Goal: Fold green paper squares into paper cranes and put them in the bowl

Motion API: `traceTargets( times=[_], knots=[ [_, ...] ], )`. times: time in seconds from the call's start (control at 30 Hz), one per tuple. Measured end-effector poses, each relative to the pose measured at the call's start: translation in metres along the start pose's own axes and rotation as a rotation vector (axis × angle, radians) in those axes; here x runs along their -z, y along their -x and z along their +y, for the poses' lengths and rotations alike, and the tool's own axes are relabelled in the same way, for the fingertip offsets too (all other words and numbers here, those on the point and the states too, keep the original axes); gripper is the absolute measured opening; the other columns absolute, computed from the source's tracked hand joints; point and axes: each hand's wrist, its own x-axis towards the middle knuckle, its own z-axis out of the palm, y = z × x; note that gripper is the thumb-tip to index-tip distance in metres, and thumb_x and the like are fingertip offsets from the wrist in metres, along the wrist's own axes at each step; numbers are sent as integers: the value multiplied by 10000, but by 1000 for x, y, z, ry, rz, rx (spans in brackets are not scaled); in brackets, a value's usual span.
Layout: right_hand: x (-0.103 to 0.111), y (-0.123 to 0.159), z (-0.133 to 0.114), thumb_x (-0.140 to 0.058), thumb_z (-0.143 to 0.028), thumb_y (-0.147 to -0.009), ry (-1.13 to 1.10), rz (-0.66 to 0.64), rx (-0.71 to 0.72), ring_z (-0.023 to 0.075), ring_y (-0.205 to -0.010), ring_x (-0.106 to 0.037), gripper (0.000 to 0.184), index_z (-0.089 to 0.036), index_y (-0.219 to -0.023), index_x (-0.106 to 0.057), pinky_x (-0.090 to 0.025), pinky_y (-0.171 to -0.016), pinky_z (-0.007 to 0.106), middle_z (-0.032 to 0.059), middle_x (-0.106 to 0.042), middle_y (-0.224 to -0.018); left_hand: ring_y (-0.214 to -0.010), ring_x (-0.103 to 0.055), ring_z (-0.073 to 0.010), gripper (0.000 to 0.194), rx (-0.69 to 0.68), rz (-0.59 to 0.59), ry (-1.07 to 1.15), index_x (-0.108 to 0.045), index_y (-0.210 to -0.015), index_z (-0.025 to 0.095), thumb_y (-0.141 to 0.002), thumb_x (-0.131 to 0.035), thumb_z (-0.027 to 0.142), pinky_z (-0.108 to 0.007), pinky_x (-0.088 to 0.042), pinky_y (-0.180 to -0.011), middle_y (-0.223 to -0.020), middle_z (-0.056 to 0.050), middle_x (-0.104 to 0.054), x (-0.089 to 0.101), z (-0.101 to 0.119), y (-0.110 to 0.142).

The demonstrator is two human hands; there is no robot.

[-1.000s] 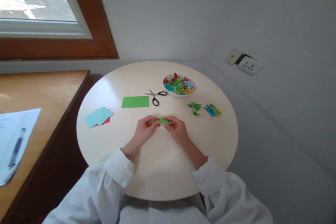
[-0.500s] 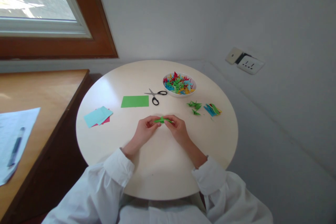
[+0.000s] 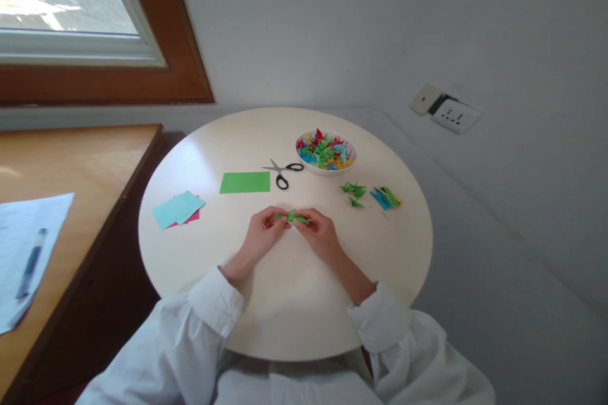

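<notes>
Between my two hands is a small folded green origami paper [image 3: 291,216], above the middle of the round table [image 3: 294,310]. My left hand [image 3: 264,229] pinches its left end. The right end is gripped by my right hand [image 3: 320,233], thumb and fingers closed on it. Fingers hide part of the folds. Beyond my hands lies a flat green paper sheet [image 3: 244,182], and beside it scissors [image 3: 282,172] with black handles, blades spread. To the right are several small green paper cranes [image 3: 353,193].
A white bowl [image 3: 327,171] at the back holds many colourful paper cranes. Folded paper strips [image 3: 386,198] lie at the right. Light blue sheets [image 3: 177,210] over red ones lie at the left. A wooden desk [image 3: 95,158] bears a paper and a pen [image 3: 32,262].
My fingers have shifted slightly on the green paper, and its shape between them looks a little different. Both hands stay in nearly the same place.
</notes>
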Motion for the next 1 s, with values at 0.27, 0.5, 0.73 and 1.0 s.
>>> traceTargets(
  times=[0.27, 0.5, 0.73, 1.0],
  knots=[
    [0, 0, 1, -614, -267, -712, -14, 3, -25, 166, -765, -607, 196, -182, -883, -657, -471, -627, 271, 67, -674, -914, -629, -602, -126, 116, 19, 33, -9, -636, -775, 133, -679, -614, 195, -242, -485, -611, -694, -24, -653, -1, 6, 1],
    [0, -1, 1, -585, -296, -725, -21, 57, -33, 175, -793, -621, 180, -185, -848, -656, -486, -641, 270, 65, -682, -884, -611, -575, -114, 124, -28, -1, -87, -629, -758, 133, -687, -635, 235, -218, -454, -573, -704, -34, -645, 0, -4, 1],
    [0, -2, -2, -555, -292, -741, 3, 55, -20, 165, -755, -618, 168, -182, -829, -645, -486, -631, 263, 53, -675, -842, -625, -552, -113, 127, -58, -9, -155, -606, -741, 140, -677, -647, 242, -210, -440, -570, -701, -32, -625, -2, -5, 4],
    [-2, -1, -3, -563, -303, -745, 20, 46, -24, 160, -730, -610, 155, -187, -807, -646, -478, -626, 261, 45, -674, -813, -599, -524, -106, 108, -38, 11, -154, -578, -710, 146, -678, -619, 240, -206, -419, -547, -667, -14, -595, -4, 0, 5]
  ],
)
